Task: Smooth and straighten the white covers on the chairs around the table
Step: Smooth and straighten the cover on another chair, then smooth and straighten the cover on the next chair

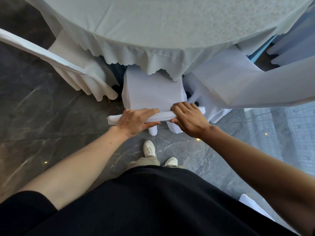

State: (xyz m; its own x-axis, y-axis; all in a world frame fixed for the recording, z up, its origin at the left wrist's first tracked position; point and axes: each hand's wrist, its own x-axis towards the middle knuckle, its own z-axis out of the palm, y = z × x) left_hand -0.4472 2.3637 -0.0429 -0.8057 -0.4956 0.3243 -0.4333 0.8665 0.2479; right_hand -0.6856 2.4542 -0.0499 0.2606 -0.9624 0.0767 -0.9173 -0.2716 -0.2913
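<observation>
Both hands on top edge of middle chair's white fabric cover (153, 92), chair tucked under round cloth-draped surface (153, 23). Left hand (136, 120) and right hand (189, 119) fingers clenched around backrest cover. Seat looks smooth. Left neighbour's white pleated cover (85, 79) and right neighbour's white cover (238, 86) likely pending.

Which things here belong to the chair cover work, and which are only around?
Job: left hand and right hand, both gripping middle chair cover at its top edge; left chair cover; right chair cover.

Around: tablecloth; marble floor; white shoes.
</observation>
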